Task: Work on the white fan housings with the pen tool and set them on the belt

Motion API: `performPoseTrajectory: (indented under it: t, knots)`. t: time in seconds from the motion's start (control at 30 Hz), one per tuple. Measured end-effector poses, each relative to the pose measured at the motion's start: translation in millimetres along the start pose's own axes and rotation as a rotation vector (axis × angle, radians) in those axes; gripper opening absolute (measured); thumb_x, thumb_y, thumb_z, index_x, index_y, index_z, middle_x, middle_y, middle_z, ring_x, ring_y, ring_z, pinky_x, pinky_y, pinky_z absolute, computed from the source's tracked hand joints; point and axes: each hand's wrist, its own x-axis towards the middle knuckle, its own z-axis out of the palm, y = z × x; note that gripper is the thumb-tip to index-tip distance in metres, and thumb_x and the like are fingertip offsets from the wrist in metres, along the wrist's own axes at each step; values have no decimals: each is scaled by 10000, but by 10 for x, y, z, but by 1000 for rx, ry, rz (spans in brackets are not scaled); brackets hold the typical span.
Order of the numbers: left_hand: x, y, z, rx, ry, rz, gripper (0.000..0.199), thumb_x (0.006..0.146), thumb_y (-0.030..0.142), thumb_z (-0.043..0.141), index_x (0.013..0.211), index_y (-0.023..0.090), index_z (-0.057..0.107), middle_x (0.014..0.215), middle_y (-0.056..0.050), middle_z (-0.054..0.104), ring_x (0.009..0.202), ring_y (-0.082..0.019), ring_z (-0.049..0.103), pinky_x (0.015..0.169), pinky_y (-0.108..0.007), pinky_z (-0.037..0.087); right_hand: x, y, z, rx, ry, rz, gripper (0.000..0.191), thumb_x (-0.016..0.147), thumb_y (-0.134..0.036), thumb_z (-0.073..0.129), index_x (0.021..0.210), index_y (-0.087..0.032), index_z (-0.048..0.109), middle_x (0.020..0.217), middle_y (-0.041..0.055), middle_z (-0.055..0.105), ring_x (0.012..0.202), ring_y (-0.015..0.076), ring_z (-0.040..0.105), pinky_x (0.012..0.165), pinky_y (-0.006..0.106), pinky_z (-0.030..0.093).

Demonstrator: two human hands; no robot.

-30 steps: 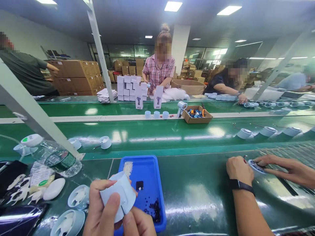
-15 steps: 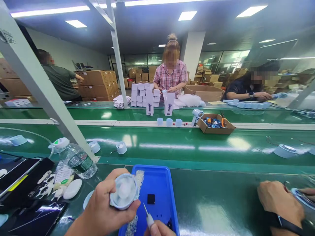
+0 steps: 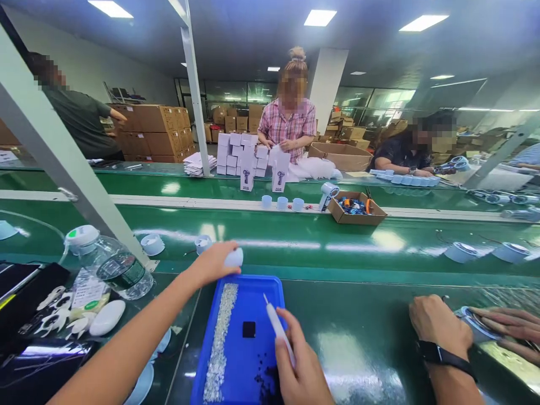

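Observation:
My left hand is stretched out past the far end of the blue tray. Its fingers are closed round a pale blue round plastic housing, mostly hidden by the hand. My right hand grips a white screwdriver with a thin metal tip that points up and away over the tray. Inside the tray lie a strip of small clear pieces, a black square and scattered tiny black parts, too small to name.
A water bottle and a white mouse stand at the left. A co-worker's hand with a watch works on the right. Pale blue housings sit on the green belt. A cardboard box of parts stands beyond.
My left hand has moved forward with the housing, away from the screwdriver tip. My right hand has come up and further into view with the screwdriver. The view has shifted slightly.

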Motion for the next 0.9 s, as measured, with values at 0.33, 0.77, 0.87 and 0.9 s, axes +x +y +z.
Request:
performPoseTrajectory:
  t: [0.33,0.77,0.87,0.9]
  knots:
    - [449,-414,135,85,-53,-140,635,835,331,648,1404,223,388,1529,-116,252,1380,-370,231,1093,-645,191,419,379,266,-8,87,-73,282,970,-472,390,877,-219,470,757,-20,495,588,112,457,566,244,411]
    - [-91,-221,-430,-122,241,-87,468,810,331,595,1256,210,520,1232,-60,511,1036,-227,570,924,-335,456,388,444,260,-69,13,-67,248,968,-461,399,928,-228,474,796,-10,491,603,118,439,563,248,390]
    - [-365,-6,-622,-146,328,-44,438,817,375,594,1225,223,541,1222,-40,532,1036,-222,565,894,-317,463,333,449,277,-86,37,-49,255,959,-471,417,945,-224,478,792,-8,511,586,115,443,548,247,386]
    - [-462,48,-666,-148,367,-34,428,820,387,600,1213,227,547,1216,-36,543,1055,-225,559,889,-314,463,336,435,269,-103,48,-50,254,959,-469,417,950,-223,476,791,-8,524,578,112,451,545,246,389]
